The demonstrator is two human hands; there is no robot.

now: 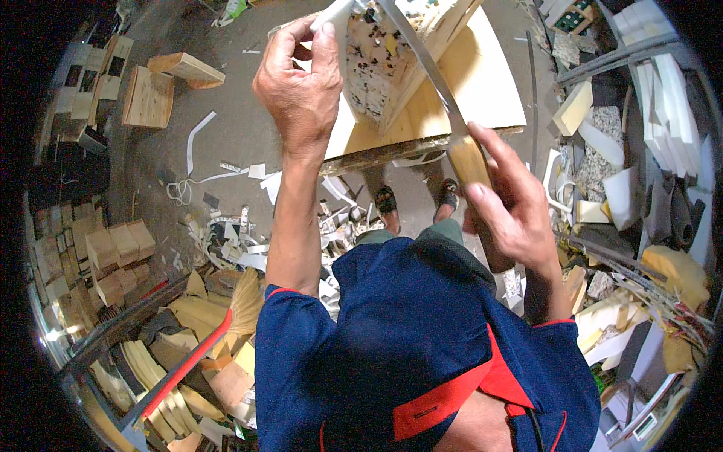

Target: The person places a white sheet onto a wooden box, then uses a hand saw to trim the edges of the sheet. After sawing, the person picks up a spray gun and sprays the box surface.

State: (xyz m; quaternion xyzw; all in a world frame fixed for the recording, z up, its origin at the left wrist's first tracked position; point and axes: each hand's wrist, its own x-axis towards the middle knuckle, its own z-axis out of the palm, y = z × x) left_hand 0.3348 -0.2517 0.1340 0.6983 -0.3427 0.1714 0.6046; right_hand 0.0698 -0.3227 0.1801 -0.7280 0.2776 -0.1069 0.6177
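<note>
My right hand (516,203) is closed around the wooden handle (469,162) of a long knife. Its narrow, curved metal blade (429,64) runs up and left past the top edge of the view. My left hand (301,94) pinches a white piece of what looks like foam (334,15) between thumb and fingers. Between the hands a speckled, multicoloured foam-like piece (373,71) lies against a pale wooden piece (422,75). Both rest on a light wooden board (489,83). The far end of the blade is cut off by the frame.
White offcuts (233,233) litter the floor around my feet. Wooden blocks (120,252) are stacked at left, near a red-handled brush (199,339). Two wooden pieces (148,98) sit at the upper left. White foam sheets (670,113) and scraps (602,166) crowd the right side.
</note>
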